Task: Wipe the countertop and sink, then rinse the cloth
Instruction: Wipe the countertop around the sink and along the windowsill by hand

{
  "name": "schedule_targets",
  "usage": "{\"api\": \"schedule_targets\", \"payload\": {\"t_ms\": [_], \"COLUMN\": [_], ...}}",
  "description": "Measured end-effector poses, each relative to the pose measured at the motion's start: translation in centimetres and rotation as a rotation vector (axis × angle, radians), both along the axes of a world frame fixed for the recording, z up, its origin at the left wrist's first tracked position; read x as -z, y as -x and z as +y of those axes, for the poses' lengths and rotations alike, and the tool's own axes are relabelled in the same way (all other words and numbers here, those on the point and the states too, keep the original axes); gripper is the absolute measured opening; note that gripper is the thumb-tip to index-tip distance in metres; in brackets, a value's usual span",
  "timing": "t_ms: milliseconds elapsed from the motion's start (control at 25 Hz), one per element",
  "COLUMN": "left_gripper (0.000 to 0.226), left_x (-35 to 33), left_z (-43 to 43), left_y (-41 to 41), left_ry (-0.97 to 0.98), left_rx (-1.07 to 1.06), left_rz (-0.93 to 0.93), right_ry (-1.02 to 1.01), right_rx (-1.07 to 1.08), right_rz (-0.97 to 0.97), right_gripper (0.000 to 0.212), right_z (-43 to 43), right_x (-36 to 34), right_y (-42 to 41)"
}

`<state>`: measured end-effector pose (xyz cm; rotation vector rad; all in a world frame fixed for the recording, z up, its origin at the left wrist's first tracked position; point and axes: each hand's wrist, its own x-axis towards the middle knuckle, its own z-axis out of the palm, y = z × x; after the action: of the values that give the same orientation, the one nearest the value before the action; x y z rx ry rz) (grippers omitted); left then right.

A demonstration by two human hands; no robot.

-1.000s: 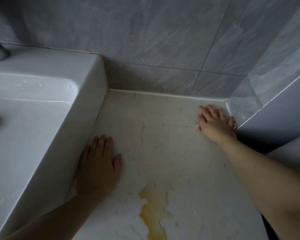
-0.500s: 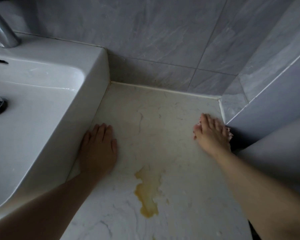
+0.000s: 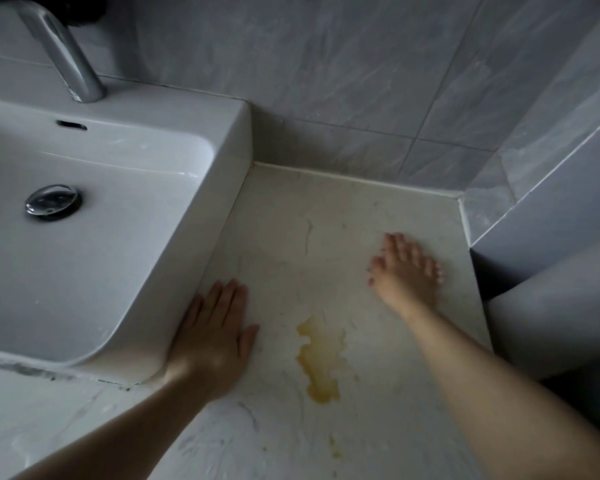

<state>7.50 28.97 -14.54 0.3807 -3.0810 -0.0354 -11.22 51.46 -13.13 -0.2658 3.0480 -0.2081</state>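
Observation:
A pale marble countertop (image 3: 326, 216) runs from the white sink (image 3: 222, 140) on the left to the tiled corner on the right. A yellow stain (image 3: 321, 358) lies on the countertop between my hands. My left hand (image 3: 212, 337) rests flat on the counter against the sink's outer wall, fingers together, holding nothing. My right hand (image 3: 407, 271) lies palm down near the right wall, fingers spread, holding nothing. No cloth is in view.
A chrome faucet (image 3: 63, 53) stands at the back of the sink and a chrome drain plug (image 3: 52, 201) sits in the basin. Grey tiled walls (image 3: 343, 81) close the back and right. A grey rounded object (image 3: 551, 313) stands at the counter's right edge.
The view has swung left and back, showing more of the sink, faucet and drain. My right hand has slid from the corner toward me and leftward. My left hand stays flat beside the sink.

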Motion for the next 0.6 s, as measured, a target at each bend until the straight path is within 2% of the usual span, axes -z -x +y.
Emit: {"api": "schedule_targets", "payload": {"t_ms": [120,200,280,360,440,480,520,600], "left_gripper": [0.074,0.075,0.072,0.07,0.071,0.071,0.071,0.07], "left_x": [-0.1,-0.1,-0.2,-0.2,-0.3,-0.3,-0.3,-0.2], "left_z": [-0.4,-0.7,-0.8,-0.6,-0.4,-0.3,-0.3,-0.2], "left_y": [0.1,-0.4,-1.0,-1.7,-1.8,-1.8,-1.8,-2.1], "left_ry": [0.006,0.005,-0.025,-0.03,-0.045,-0.051,-0.053,-0.074], "left_rx": [0.002,0.027,0.055,0.057,0.047,0.046,0.042,0.027], "left_rz": [-0.015,-0.051,-0.055,-0.027,-0.01,-0.007,-0.005,0.001], "right_ry": [0.007,0.01,-0.064,-0.087,-0.04,-0.025,-0.017,-0.03], "right_rx": [-0.471,-0.635,-0.525,-0.235,0.046,0.07,0.004,-0.311], "right_rz": [0.032,0.055,0.078,0.039,-0.075,-0.092,-0.093,-0.056], "right_gripper": [0.06,0.054,0.056,0.062,0.055,0.054,0.055,0.058], "right_z": [-5.2,-3.6,-0.1,2.4,1.4,-0.5,-2.8,-6.5], "right_x": [0.6,0.7,0.5,0.0,-0.4,-0.8,-1.1,-0.6], "right_y": [-6.4,-9.0,-7.2,-4.2,-2.4,-2.5,-3.3,-6.6]}}
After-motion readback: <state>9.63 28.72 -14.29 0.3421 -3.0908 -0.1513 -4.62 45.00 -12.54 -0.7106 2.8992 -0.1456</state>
